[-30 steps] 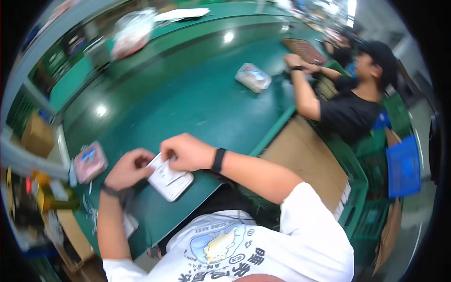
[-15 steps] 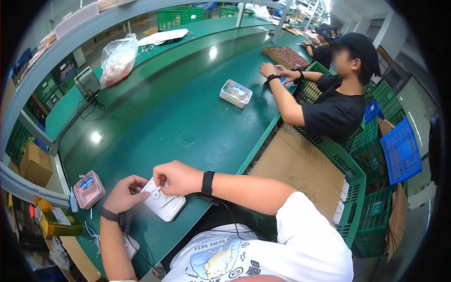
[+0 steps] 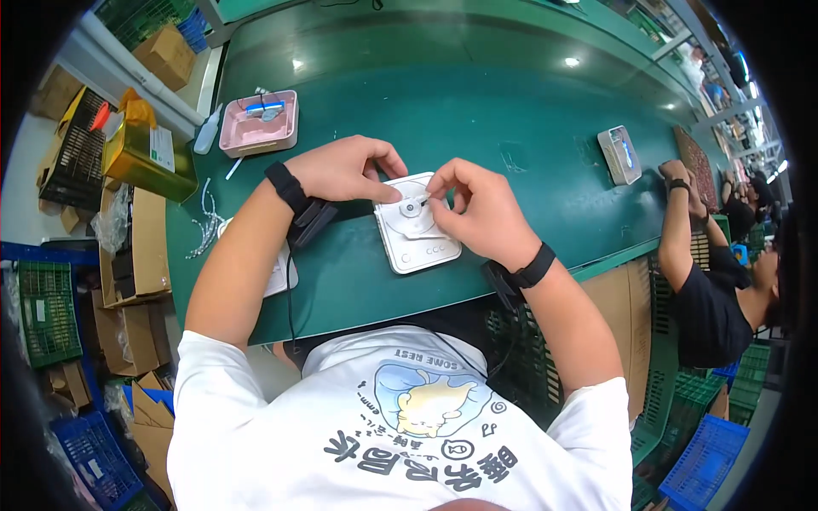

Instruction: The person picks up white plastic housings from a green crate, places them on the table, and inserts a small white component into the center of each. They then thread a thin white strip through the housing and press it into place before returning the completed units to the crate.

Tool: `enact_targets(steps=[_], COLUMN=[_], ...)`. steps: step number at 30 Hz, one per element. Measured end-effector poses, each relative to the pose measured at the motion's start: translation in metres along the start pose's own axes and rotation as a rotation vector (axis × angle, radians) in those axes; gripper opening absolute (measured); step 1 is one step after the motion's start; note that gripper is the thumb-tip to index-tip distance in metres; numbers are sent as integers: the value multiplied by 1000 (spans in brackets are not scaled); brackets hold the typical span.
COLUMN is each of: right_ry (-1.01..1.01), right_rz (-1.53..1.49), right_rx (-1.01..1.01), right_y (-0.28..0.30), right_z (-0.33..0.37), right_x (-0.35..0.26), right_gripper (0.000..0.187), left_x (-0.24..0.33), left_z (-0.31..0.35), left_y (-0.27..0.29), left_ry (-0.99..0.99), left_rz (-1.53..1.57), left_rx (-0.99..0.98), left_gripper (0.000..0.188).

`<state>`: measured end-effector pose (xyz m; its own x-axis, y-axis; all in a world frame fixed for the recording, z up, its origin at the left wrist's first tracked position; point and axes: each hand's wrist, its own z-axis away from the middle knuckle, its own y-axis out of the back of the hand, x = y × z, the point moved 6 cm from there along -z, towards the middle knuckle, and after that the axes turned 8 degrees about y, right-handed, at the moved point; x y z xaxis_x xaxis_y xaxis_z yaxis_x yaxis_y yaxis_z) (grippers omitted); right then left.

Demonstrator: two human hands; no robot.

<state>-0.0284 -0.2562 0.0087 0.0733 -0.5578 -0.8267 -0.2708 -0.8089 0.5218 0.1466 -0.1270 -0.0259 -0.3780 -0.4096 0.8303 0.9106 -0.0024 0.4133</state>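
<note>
A white plastic housing point(image 3: 422, 255) with rounded corners lies on the green table in front of me. It has a round part point(image 3: 411, 208) in its upper half and small round marks near its lower edge. My left hand point(image 3: 349, 173) is at its far left corner, thumb pressed on the top and the other fingers bent beyond the edge. My right hand point(image 3: 487, 209) pinches close beside the round part; whatever is between thumb and forefinger is too small to make out. Another white piece point(image 3: 281, 272) lies partly hidden beneath my left forearm.
A pink tray point(image 3: 291, 136) with a blue item stands at the far left, beside a small translucent bottle point(image 3: 207, 129) and white strands point(image 3: 206, 226). A yellow tin point(image 3: 149, 162) is left of the table. To the right are a pale box point(image 3: 626, 170) and a co-worker point(image 3: 716, 307).
The view has swung left and down, so the table and co-worker appear further right. My hands stay at the housing; the right fingers now pinch beside the round part.
</note>
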Motion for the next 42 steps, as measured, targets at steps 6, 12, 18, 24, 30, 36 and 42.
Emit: enact_targets(steps=[6,12,18,24,30,36,42], right_ry=[3,180,279,46,-134,164,88], right_rz=[-29,138,254,132,45,16,-68], right_rx=[-52,-32,42,12,6,113,68], right_y=[-14,-15,-16,-1,-12,-4,-14], right_z=[6,6,4,9,6,8,5], right_x=[-3,-15,-19,-6,2,3,7], right_gripper=[23,18,16,16,16,26,23], left_x=[-2,-2,2,0,0,-4,-15], left_z=[7,4,4,7,6,-2,0], left_y=[-2,-2,0,-2,1,2,-3], left_ry=[-2,2,-19,1,-3,-110,-4], left_rz=[-8,-15,-48,-39,-27,60,136], left_rx=[21,6,19,23,17,-31,-41], left_gripper=[58,59,49,58,55,41,37])
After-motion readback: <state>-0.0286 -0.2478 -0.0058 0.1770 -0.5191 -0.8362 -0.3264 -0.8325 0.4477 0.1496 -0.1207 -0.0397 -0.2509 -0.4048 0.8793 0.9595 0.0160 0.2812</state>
